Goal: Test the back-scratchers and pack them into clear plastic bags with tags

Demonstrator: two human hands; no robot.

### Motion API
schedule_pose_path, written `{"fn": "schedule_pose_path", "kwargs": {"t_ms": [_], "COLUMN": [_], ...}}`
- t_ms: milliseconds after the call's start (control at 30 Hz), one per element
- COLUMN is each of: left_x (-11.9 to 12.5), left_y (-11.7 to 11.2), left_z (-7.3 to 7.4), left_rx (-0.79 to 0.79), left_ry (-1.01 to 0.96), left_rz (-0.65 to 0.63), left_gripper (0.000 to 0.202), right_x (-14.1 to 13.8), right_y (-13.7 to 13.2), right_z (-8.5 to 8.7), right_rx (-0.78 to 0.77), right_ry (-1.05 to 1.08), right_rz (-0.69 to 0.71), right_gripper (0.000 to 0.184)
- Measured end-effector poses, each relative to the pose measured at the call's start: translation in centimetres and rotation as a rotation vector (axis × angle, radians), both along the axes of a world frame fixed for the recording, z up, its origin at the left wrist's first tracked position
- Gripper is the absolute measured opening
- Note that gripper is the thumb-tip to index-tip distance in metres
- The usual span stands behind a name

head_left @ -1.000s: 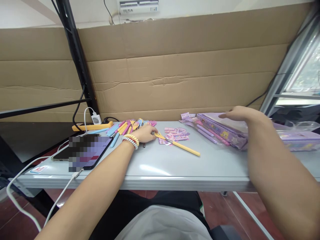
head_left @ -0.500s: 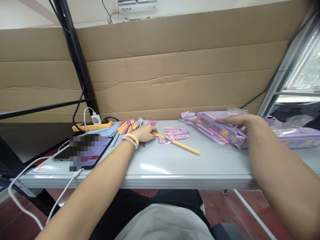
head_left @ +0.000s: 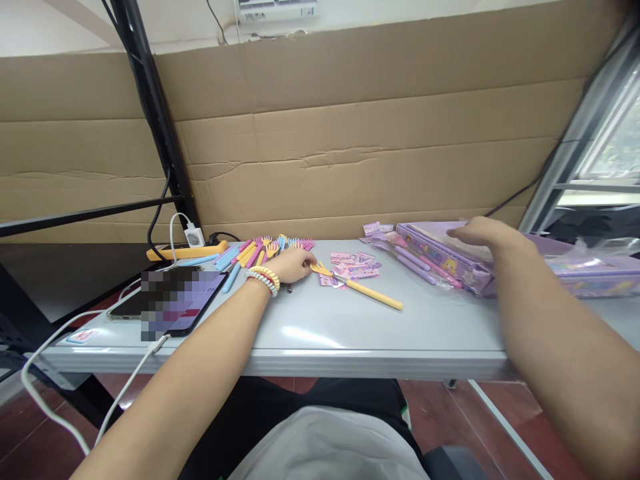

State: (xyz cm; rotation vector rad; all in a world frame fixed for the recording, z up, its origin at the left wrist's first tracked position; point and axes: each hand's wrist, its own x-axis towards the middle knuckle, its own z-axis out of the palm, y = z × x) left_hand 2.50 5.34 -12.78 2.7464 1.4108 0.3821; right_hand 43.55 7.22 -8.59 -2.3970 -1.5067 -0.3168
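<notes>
My left hand (head_left: 293,265) rests on the grey table (head_left: 320,333) with a beaded bracelet at its wrist. Its curled fingertips touch the forked head of a yellow-handled stick (head_left: 365,290). A fan of pink, blue and yellow sticks (head_left: 260,252) lies just behind that hand. My right hand (head_left: 480,232) lies palm down, fingers stretched out, on top of a purple printed case in clear plastic wrap (head_left: 440,257). Small pink sticker cards (head_left: 353,265) lie between the two hands.
A phone on a white cable (head_left: 170,303) lies at the left of the table, with an orange power strip and charger (head_left: 187,248) behind it. More wrapped purple cases (head_left: 595,273) sit at far right. A cardboard wall (head_left: 350,153) backs the table; a black frame post (head_left: 150,113) stands at left.
My right hand has shifted slightly over the purple case, first dropping onto it and then sliding a little to the right. My left hand has stayed in place.
</notes>
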Motion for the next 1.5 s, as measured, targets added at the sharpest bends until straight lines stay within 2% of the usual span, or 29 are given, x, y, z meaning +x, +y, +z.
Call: {"fn": "schedule_pose_path", "kwargs": {"t_ms": [67,133,167,267,333,400,500,600,667,800,867,933,1000,1133,1200,1267,1367,1433,1500], "left_x": [0.0,0.1,0.2,0.6,0.9,1.3,1.9,2.6,2.9,3.5,3.8,3.9,3.9,3.3,2.9,2.7,2.6,2.3,1.3], "left_y": [0.0,-0.1,-0.2,-0.6,-1.0,-1.4,-2.1,-2.7,-3.0,-3.3,-3.3,-3.3,-3.2,-2.9,-2.9,-2.9,-2.7,-2.2,-1.3], "left_z": [0.0,0.1,0.2,0.6,0.9,1.1,1.3,1.3,1.2,0.9,0.9,0.9,1.0,1.1,1.1,1.2,1.6,1.8,2.0], "left_rx": [0.036,0.065,0.083,0.186,0.258,0.293,0.291,0.224,0.105,-0.203,-0.265,-0.209,-0.056,0.298,0.410,0.471,0.556,0.630,0.702], "left_ry": [-0.014,-0.050,-0.076,-0.176,-0.255,-0.326,-0.416,-0.531,-0.563,-0.527,-0.541,-0.555,-0.519,-0.348,-0.265,-0.192,-0.122,-0.120,-0.156], "left_rz": [-0.014,-0.032,-0.038,-0.054,-0.093,-0.153,-0.214,-0.196,-0.197,-0.319,-0.320,-0.247,-0.141,0.040,0.109,0.163,0.186,0.191,0.233], "left_gripper": [0.033,0.031,0.032,0.030,0.026,0.022,0.024,0.038,0.044,0.043,0.043,0.043,0.036,0.030,0.031,0.032,0.033,0.029,0.025], "right_x": [-3.5,-8.1,-10.6,-17.0,-19.8,-21.1,-21.2,-20.5,-19.9,-18.5,-17.9,-17.7,-18.0,-19.0,-19.1,-19.1,-18.8,-18.2,-16.9], "right_y": [-1.3,-2.5,-3.0,-3.8,-3.6,-3.1,-2.8,-3.0,-3.2,-3.3,-3.1,-3.0,-3.1,-3.5,-3.8,-3.8,-3.6,-3.4,-3.3], "right_z": [1.3,1.9,1.8,0.1,-1.6,-2.9,-3.3,-2.2,-1.2,0.3,0.7,0.7,0.4,-0.4,-0.7,-0.8,-0.5,0.2,1.2], "right_rx": [0.009,0.100,0.149,0.096,0.011,-0.013,0.023,0.192,0.356,0.653,0.741,0.754,0.696,0.423,0.243,0.138,0.162,0.270,0.441], "right_ry": [-0.024,-0.028,0.013,0.150,0.272,0.390,0.669,0.895,0.984,1.172,1.250,1.325,1.402,1.432,1.344,1.250,1.194,1.214,1.246], "right_rz": [0.083,0.259,0.389,0.806,0.936,1.016,1.072,1.028,0.970,0.842,0.789,0.761,0.759,0.880,0.957,0.987,0.992,0.944,0.832], "right_gripper": [0.039,0.033,0.031,0.030,0.040,0.034,0.018,0.023,0.026,0.016,0.014,0.014,0.016,0.011,0.010,0.016,0.021,0.023,0.024]}}
